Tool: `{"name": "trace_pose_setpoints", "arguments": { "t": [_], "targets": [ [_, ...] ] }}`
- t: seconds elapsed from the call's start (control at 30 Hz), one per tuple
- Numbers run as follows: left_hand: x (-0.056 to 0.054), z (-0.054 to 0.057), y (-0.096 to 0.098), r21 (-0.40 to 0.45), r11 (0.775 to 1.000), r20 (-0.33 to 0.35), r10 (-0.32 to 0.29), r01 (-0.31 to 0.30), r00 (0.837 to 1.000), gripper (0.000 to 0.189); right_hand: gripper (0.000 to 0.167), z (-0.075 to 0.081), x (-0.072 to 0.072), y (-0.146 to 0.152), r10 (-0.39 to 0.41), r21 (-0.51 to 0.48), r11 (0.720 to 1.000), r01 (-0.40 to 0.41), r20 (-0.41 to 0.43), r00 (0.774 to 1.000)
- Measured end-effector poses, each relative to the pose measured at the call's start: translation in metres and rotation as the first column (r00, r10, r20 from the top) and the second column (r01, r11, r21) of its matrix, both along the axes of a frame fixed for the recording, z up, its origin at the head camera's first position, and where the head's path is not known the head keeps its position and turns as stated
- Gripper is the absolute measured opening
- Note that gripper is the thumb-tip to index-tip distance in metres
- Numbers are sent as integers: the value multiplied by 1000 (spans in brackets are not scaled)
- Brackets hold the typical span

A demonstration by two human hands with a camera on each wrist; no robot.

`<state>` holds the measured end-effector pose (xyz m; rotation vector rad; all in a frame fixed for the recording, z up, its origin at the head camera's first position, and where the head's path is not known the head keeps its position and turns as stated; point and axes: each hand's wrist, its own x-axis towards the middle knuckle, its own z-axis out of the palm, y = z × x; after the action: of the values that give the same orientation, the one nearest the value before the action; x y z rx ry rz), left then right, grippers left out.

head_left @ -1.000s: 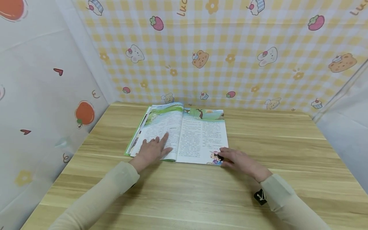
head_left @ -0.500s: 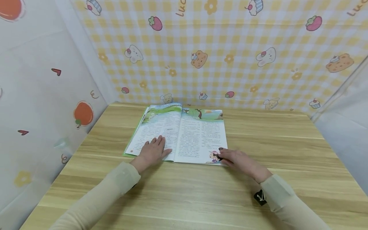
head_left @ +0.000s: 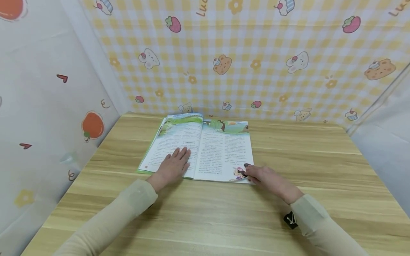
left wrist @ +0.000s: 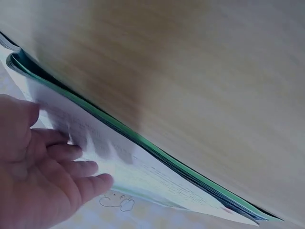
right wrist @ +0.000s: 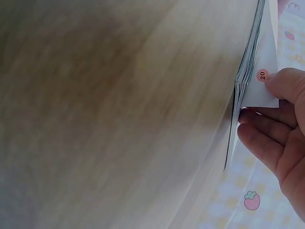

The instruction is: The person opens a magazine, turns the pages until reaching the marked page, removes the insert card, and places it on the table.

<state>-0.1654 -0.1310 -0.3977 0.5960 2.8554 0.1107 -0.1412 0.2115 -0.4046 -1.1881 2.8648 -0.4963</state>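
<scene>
An open magazine (head_left: 221, 153) with a green cover edge lies on the table, printed text on both pages and a green landscape along the top. My left hand (head_left: 172, 166) rests on the lower part of the left page, fingers straight and side by side. In the left wrist view the fingertips hover close over the text. At the lower right corner my right hand (head_left: 270, 181) pinches the right page (right wrist: 267, 93), thumb beside the printed number 20 and index finger behind it. That corner is bent up from the pages below.
The wooden table (head_left: 205, 217) reaches back to a yellow checked cloth (head_left: 237, 85) with cartoon prints. A white printed sheet (head_left: 48, 117) hangs at the left side. A small black device (head_left: 290, 219) sits under the right wrist.
My left hand's fingers have gone from a pointing index finger to lying together on the left page. My right hand has lifted the right page's lower corner.
</scene>
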Motion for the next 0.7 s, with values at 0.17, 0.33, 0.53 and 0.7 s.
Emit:
{"name": "trace_pose_setpoints", "arguments": {
  "t": [0.17,0.33,0.53,0.7],
  "targets": [
    [0,-1,5,47,998,-55,-27,30,998,58,21,-1,0,1,-4,11,1000,4,-4,1000],
    [2,-3,6,73,997,-97,-33,40,995,64,21,-2,-1,2,2,-2,1000,-2,-23,1000],
    [1,-4,7,103,994,-121,-34,47,992,69,25,-2,1,5,-4,-18,1000,3,-34,999],
    [2,-3,10,91,994,-140,-41,54,989,71,29,-1,3,6,-27,-40,999,25,-31,999]
  ]
}}
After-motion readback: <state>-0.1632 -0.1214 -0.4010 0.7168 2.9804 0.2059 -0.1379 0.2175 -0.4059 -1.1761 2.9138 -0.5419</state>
